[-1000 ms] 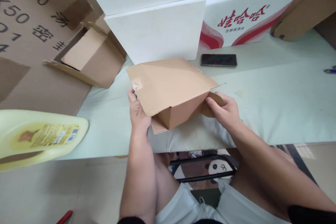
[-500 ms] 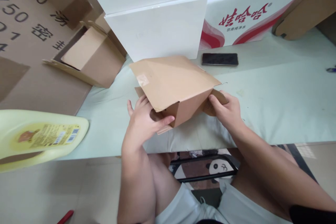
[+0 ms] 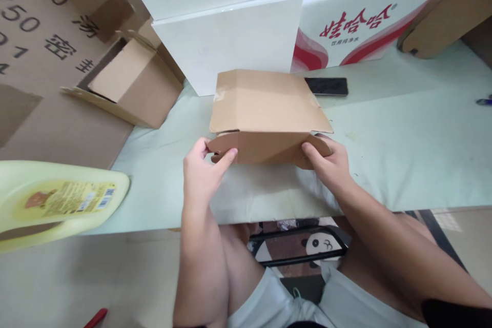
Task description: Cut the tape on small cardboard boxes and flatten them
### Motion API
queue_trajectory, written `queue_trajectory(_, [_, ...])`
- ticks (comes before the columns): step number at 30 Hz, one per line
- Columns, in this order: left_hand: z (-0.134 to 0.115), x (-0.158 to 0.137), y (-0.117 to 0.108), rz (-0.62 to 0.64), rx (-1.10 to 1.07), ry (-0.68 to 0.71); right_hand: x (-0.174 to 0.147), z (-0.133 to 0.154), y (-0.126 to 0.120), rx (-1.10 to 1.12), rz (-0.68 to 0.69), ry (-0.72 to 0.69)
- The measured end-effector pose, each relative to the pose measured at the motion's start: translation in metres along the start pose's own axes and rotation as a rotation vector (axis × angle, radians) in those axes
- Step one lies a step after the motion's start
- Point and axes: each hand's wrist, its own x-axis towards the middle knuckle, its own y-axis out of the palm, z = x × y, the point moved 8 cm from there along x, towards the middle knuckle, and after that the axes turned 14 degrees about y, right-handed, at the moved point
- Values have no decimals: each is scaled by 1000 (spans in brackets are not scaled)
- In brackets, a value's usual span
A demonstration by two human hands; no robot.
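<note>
A brown cardboard box [image 3: 269,105], partly folded, lies in front of me on the pale green cloth, its broad panel facing up. My left hand [image 3: 205,164] pinches the side flap at the box's left near corner, thumb in front and fingers behind. At the opposite near corner, my right hand [image 3: 326,156] grips the other side flap between thumb and fingers. The box's near wall stretches between both hands. Its inside is hidden from me.
A phone [image 3: 328,86] lies behind the box, partly covered by it. White cartons [image 3: 230,41] stand along the back. An open cardboard box [image 3: 142,87] sits at the left, and a yellow bottle [image 3: 77,200] is near the table's front left edge.
The box has turned so its near wall faces me squarely, and its top panel now overlaps the phone. My left hand has shifted to hold the left flap; my right hand keeps its grip.
</note>
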Motion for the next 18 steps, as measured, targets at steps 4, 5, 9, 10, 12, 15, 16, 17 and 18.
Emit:
queue_trajectory(4, [4, 4, 3, -19, -166, 2, 7, -17, 1, 173, 77, 80])
queue_trajectory(5, [5, 4, 3, -34, -193, -6, 10, -22, 1, 229, 90, 111])
queue_trajectory(9, [6, 3, 2, -48, -220, -45, 15, -40, 8, 425, 176, 330])
queue_trajectory(10, [6, 3, 2, -34, -230, -56, 14, -42, 11, 470, 207, 389])
queue_trajectory(12, [4, 1, 4, 8, -261, -79, 13, -40, 13, 537, 253, 458])
queue_trajectory(15, [4, 0, 7, 47, -330, -91, 13, -32, 12, 535, 288, 452])
queue_trajectory(16, [5, 1, 6, 30, -350, -86, 12, -30, 12, 519, 300, 449])
queue_trajectory(17, [7, 3, 3, -16, -358, -79, 12, -29, 12, 507, 307, 453])
queue_trajectory(18, [9, 5, -2, -84, -345, -71, 12, -29, 11, 504, 306, 464])
